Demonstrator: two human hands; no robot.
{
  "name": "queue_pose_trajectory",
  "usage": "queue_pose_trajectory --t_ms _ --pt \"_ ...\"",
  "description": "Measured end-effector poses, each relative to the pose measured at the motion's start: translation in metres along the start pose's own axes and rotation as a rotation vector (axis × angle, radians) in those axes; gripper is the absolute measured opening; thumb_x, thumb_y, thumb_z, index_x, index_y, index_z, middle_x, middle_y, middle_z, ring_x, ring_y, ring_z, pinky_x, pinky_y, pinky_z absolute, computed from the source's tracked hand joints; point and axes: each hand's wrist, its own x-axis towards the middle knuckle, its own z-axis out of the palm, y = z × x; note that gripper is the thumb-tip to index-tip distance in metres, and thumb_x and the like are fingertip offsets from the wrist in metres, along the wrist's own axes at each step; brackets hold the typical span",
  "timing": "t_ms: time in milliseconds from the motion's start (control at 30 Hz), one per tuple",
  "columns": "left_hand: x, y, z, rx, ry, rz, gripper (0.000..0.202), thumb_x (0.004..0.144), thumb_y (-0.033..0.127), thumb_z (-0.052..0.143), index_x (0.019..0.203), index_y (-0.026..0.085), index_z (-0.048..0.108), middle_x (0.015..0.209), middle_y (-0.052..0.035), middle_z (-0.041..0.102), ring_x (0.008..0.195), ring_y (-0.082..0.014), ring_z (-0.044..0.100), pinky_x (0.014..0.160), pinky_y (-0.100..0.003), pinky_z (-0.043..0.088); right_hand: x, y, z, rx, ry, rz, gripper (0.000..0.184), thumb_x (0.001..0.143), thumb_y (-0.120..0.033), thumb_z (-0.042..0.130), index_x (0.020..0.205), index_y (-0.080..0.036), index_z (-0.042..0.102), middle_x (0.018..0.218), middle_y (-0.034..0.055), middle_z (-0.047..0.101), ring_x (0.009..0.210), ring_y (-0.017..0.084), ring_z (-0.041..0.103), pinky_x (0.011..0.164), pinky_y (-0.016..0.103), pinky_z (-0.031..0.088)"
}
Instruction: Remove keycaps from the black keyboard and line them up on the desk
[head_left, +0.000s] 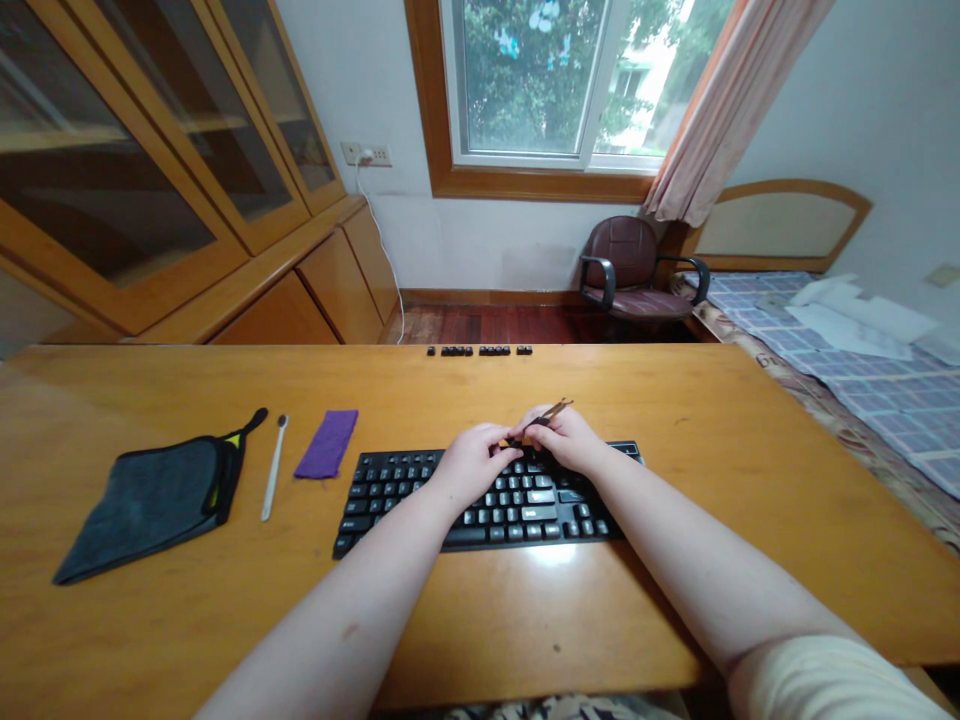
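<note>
A black keyboard (480, 535) lies on the wooden table in front of me, its near rows of keys in plain sight. My right hand (566, 437) is closed over the keyboard's top edge, around a slim dark tool (557, 408) whose two thin brownish prongs stick out up and to the right. Fingertips of my left hand (471, 465) are pinched together right beside the right hand, at a small dark piece that I cannot make out. Both hands cover part of the keyboard's upper rows. Beyond them, small black keycaps (495, 350) stand in a line of groups along the table's far edge.
Left of the keyboard lie a purple cloth (328, 444), a white toothbrush (274, 470) and a folded dark grey cloth (165, 495) with a loop. Past the wooden table (675, 400) are an office chair (637, 265), a bed (862, 330) and a glass-fronted cabinet (322, 270).
</note>
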Motion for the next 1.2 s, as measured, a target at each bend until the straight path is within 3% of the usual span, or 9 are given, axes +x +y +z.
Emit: queue_pose_trajectory --t_ms 233,400,500,600,700,800,933,1067,1200 --pt "0.0004 -0.0001 -0.0018 -0.016 -0.029 0.051 0.018 0.081 0.025 0.056 0.094 0.021 0.067 0.087 -0.0025 0.064 0.083 -0.0169 0.058 0.077 -0.028 0.044 -0.0007 0.0013 -0.0008 -0.023 -0.03 -0.08 0.023 0.086 -0.03 0.052 0.086 -0.014 0.068 0.076 0.0045 0.064 0.06 0.011 0.056 0.056 0.022 0.047" --pt "0.0009 0.0001 -0.0019 -0.043 -0.047 0.063 0.018 0.082 0.023 0.053 0.092 0.021 0.067 0.089 -0.003 0.065 0.087 -0.0172 0.058 0.08 -0.028 0.044 -0.0009 0.0007 -0.0012 -0.081 -0.036 -0.142 0.023 0.086 -0.032 0.053 0.088 -0.016 0.069 0.083 0.0065 0.066 0.078 0.015 0.061 0.071 0.028 0.05" --pt "0.001 0.0003 -0.0015 -0.059 -0.057 0.057 0.018 0.081 0.023 0.053 0.091 0.021 0.068 0.091 -0.0029 0.066 0.088 -0.0177 0.058 0.08 -0.029 0.043 -0.0011 0.0006 -0.0008 -0.081 -0.037 -0.146 0.022 0.085 -0.032 0.054 0.089 -0.017 0.069 0.082 0.0063 0.066 0.08 0.016 0.061 0.073 0.029 0.05" --pt "0.0011 -0.0008 -0.0006 -0.042 -0.009 -0.025 0.022 0.079 0.027 0.056 0.097 0.022 0.066 0.08 -0.0011 0.065 0.073 -0.0157 0.057 0.067 -0.026 0.043 -0.0013 0.0021 0.0007 -0.063 -0.019 -0.139 0.022 0.085 -0.032 0.054 0.091 -0.017 0.069 0.084 0.0063 0.065 0.076 0.015 0.06 0.069 0.028 0.051" --pt "0.0014 -0.0025 0.0003 -0.038 0.071 -0.14 0.03 0.076 0.036 0.059 0.101 0.02 0.064 0.061 0.0038 0.055 0.052 -0.0112 0.046 0.051 -0.023 0.036 -0.0012 0.0037 0.0021 -0.053 0.023 -0.104 0.023 0.086 -0.032 0.052 0.092 -0.017 0.069 0.082 0.005 0.064 0.062 0.011 0.057 0.061 0.025 0.049" --pt "0.0017 -0.0026 0.0004 -0.076 0.096 -0.161 0.029 0.075 0.037 0.059 0.096 0.018 0.065 0.057 0.0049 0.051 0.049 -0.0097 0.044 0.049 -0.022 0.035 -0.0004 0.0035 0.0021 -0.042 0.043 -0.122 0.025 0.087 -0.033 0.051 0.089 -0.016 0.069 0.076 0.0043 0.063 0.059 0.011 0.056 0.06 0.026 0.049" --pt "0.0019 -0.0004 -0.001 -0.136 0.118 -0.134 0.027 0.075 0.032 0.059 0.097 0.018 0.066 0.069 0.0009 0.062 0.059 -0.0119 0.053 0.058 -0.023 0.043 0.0003 0.0044 0.0015 -0.017 0.086 -0.151 0.026 0.087 -0.035 0.051 0.086 -0.016 0.069 0.08 0.0064 0.064 0.072 0.015 0.059 0.069 0.029 0.05" --pt "0.0035 -0.0008 -0.0024 -0.295 0.127 -0.122 0.024 0.081 0.031 0.054 0.096 0.018 0.067 0.093 -0.0042 0.069 0.086 -0.0169 0.062 0.079 -0.029 0.048 -0.0002 0.008 0.0023 0.068 0.121 -0.089 0.025 0.086 -0.034 0.053 0.087 -0.016 0.069 0.081 0.0061 0.064 0.07 0.014 0.06 0.064 0.027 0.05" --pt "0.0057 -0.0031 -0.0033 -0.408 0.117 -0.161 0.024 0.08 0.031 0.054 0.092 0.017 0.068 0.094 -0.0054 0.071 0.09 -0.0194 0.063 0.086 -0.035 0.047 -0.0002 0.0088 0.0023 0.085 0.108 -0.104 0.024 0.085 -0.034 0.054 0.087 -0.016 0.069 0.078 0.0053 0.064 0.07 0.014 0.06 0.067 0.028 0.051"
